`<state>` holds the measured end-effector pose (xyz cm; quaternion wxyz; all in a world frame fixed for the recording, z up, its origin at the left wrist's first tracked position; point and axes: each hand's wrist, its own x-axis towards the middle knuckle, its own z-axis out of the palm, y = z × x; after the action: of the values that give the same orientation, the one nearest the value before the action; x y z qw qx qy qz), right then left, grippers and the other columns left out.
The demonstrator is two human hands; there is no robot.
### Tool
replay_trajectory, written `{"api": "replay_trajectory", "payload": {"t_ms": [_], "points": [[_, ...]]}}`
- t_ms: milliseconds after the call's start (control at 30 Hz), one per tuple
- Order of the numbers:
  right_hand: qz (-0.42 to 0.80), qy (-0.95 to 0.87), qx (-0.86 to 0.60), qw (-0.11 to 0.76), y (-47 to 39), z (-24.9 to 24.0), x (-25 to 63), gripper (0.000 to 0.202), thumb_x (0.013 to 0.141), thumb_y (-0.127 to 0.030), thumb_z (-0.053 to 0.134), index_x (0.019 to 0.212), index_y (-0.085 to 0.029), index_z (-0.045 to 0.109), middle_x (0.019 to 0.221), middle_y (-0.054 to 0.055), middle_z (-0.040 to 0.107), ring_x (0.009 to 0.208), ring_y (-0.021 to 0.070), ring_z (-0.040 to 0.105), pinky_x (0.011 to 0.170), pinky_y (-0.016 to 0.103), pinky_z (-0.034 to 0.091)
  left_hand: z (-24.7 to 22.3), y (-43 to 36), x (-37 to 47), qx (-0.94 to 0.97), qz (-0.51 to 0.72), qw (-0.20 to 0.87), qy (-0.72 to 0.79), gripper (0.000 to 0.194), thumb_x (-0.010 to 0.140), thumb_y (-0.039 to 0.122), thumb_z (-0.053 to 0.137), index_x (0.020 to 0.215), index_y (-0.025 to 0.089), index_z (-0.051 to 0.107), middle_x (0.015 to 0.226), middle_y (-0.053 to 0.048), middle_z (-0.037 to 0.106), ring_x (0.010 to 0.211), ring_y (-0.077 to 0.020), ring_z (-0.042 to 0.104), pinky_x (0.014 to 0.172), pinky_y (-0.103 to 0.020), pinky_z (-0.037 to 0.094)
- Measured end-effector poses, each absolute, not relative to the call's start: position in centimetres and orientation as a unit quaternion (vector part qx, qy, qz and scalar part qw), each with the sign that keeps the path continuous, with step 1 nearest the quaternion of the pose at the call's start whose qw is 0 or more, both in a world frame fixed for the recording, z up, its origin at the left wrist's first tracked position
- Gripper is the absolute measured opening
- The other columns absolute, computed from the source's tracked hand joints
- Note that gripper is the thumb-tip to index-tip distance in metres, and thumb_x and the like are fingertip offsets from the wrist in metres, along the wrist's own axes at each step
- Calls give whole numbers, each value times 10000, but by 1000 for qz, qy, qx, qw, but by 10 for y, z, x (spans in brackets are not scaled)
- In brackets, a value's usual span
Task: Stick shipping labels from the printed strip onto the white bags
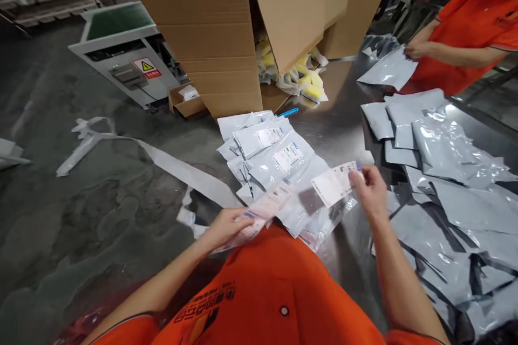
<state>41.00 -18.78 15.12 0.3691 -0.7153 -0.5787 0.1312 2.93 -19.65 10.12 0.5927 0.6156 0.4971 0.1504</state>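
Near the glossy grey plastic mailer pile (269,159), the right hand (370,191) pinches a white rectangular paper label (332,184), print illegible; the left hand (227,227) grips a pale printed label strip (270,202).

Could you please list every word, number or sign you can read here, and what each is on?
No word or number is clearly legible.
Warning sign on the white machine: yellow triangle; lettering too small.
Labels on the stacked bags: too small.
Label in the right hand, label strip in the left hand: too small, blurred.
Wearer's orange shirt: characters too blurred.
Co-worker's orange shirt: dark print, unreadable.
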Motion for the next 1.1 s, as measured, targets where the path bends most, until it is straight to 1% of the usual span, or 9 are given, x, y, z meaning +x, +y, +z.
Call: {"api": "replay_trajectory", "payload": {"t_ms": [133,200,267,400,500,600,767,933,1100], "points": [[169,-628,-747,143,-184,84,394,384,887,-486,537,1081,-162,609,988,83,645,908,221,574,824,335,433,105,-185,6,595,191,600,499,402,852,472,583,1046,166,758,1221,-102,684,1067,-280,617,920,-312,486],[113,-622,-775,14,-188,64,374,486,884,-499,562,1231,-158,577,1085,127,639,994,272,561,876,387,410,113,-182,6,590,185,615,490,407,852,478,580,1045,170,762,1219,-95,686,1019,-267,633,877,-295,504],[52,-593,-802,-50,-194,57,361,685,870,-536,589,1420,-153,443,1239,190,588,1086,335,532,909,448,392,121,-181,10,589,162,626,484,394,845,475,580,995,166,774,1171,-89,705,934,-250,648,808,-277,514],[-16,-534,-843,-64,-204,60,350,1009,839,-616,593,1561,-77,138,1528,283,295,1346,488,295,1030,605,279,125,-179,19,591,120,630,489,392,833,484,577,888,147,771,1024,-84,738,832,-236,643,720,-259,497],[18,-521,-852,-49,-203,61,344,1029,862,-620,546,1559,-28,74,1538,280,287,1389,489,240,1090,636,192,117,-172,28,588,107,636,487,399,817,507,593,828,140,749,885,-72,736,775,-224,629,667,-249,480],[37,-504,-862,-32,-194,62,344,974,877,-595,534,1568,-72,89,1529,276,311,1403,480,238,1096,662,156,113,-160,43,606,101,643,458,384,811,506,617,791,144,745,868,-68,732,809,-228,629,686,-242,480],[-20,-506,-862,27,-179,59,362,828,896,-545,530,1549,-127,240,1589,275,141,1446,496,89,1092,693,113,129,-143,81,613,130,661,413,357,795,476,635,851,156,783,971,-70,745,840,-235,645,727,-258,505],[118,-503,-856,26,-168,37,381,669,976,-429,430,1510,-43,316,1567,280,221,1465,411,165,1147,594,161,139,-116,134,618,176,665,380,341,758,446,657,886,159,789,1003,-72,749,894,-245,652,801,-282,512],[256,-547,-797,15,-181,46,380,727,965,-536,416,1550,-136,255,1601,223,173,1475,402,159,1155,552,210,102,-81,176,529,177,704,440,416,646,487,738,858,129,745,868,-83,750,756,-220,656,700,-291,521]]}}
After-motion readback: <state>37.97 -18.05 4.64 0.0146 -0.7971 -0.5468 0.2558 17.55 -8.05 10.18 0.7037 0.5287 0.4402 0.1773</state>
